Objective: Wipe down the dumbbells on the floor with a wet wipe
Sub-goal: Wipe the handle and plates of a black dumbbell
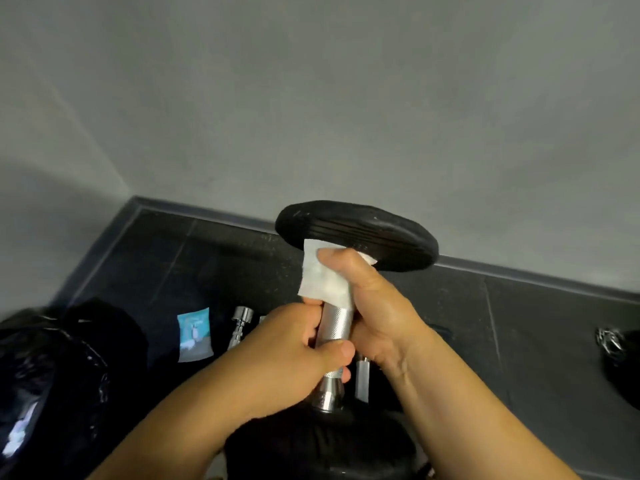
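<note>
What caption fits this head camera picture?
Left hand steadies an upright dumbbell while right hand holds a wet wipe around its handle.

Single view: head-mounted wide-angle, looking forward and down into a room corner, grey wall above dark floor. Close range: left hand, right hand, dumbbell fill lower centre.

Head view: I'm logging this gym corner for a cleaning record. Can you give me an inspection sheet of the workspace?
Surface: dark tiled floor.
Job's things: dumbbell held upright, plate end up; white wipe wrapped round its silver handle; teal wipe packet on the floor.
Clutter: black bag at left; loose silver bar beside the packet.
Hands: left hand grips the bare handle; right hand grips the wipe round it.
Cables: nothing seen.
Surroundings: grey wall, grey skirting.
</note>
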Demonstrator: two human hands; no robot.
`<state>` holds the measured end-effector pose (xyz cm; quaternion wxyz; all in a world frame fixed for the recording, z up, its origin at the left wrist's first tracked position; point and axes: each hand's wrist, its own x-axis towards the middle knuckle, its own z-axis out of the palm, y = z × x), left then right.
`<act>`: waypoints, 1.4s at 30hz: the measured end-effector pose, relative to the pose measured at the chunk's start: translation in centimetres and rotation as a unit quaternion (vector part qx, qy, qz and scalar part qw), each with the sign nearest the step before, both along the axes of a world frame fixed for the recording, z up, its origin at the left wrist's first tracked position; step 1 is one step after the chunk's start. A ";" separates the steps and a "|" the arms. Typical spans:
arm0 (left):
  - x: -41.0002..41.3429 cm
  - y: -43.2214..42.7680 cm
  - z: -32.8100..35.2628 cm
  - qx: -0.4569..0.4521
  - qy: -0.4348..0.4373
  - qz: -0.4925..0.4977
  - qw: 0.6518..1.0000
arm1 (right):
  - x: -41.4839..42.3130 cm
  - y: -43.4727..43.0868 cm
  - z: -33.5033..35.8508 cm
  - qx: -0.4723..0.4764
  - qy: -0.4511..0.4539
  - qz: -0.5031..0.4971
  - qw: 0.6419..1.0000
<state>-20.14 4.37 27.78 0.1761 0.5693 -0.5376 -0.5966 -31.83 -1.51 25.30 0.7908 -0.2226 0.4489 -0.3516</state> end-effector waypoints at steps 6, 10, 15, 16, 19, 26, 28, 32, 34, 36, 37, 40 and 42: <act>-1.3 1.0 -0.2 -0.126 -0.128 0.089 0.980 | 2.6 0.9 2.3 -0.088 0.224 -0.117 0.963; 0.9 0.2 -0.5 -0.082 0.011 0.051 0.995 | 2.8 0.1 2.7 -0.060 0.169 -0.071 0.981; 3.5 -1.3 -1.0 -0.031 0.139 0.012 0.990 | 2.2 -1.2 2.7 0.001 -0.014 0.094 0.995; 3.5 -1.3 -1.0 -0.035 0.137 0.020 0.990 | 2.0 -1.5 2.4 -0.009 -0.024 0.119 0.993; 3.3 -1.5 -1.1 -0.028 0.143 0.058 0.988 | 2.2 -2.0 2.7 -0.030 -0.003 0.155 0.987; 3.1 -1.9 -2.1 -0.167 0.010 0.085 0.982 | 5.8 -1.7 3.8 -0.142 0.328 -0.070 0.931; 3.0 -2.1 -2.1 -0.199 -0.034 0.098 0.975 | 6.5 -1.9 3.0 -0.172 0.390 -0.090 0.900; 3.2 -2.3 -1.6 -0.121 0.080 0.119 0.982 | 6.8 -2.5 2.7 -0.172 0.386 -0.057 0.905; 3.5 -2.4 -1.6 -0.088 0.166 0.117 0.975 | 6.0 -2.9 3.4 -0.151 0.296 0.004 0.943; 3.6 -2.5 -1.6 -0.054 0.229 0.128 0.963 | 5.0 -3.2 3.8 -0.146 0.217 0.074 0.962; 3.6 -2.5 -1.6 -0.041 0.251 0.134 0.958 | 4.5 -3.4 3.9 -0.150 0.195 0.089 0.965; 3.4 -2.6 -1.6 -0.025 0.289 0.135 0.947 | 3.3 -3.5 4.5 -0.214 0.240 0.116 0.940; 3.2 -2.7 -1.5 -0.023 0.297 0.140 0.944 | 2.2 -3.1 5.3 -0.276 0.316 0.131 0.898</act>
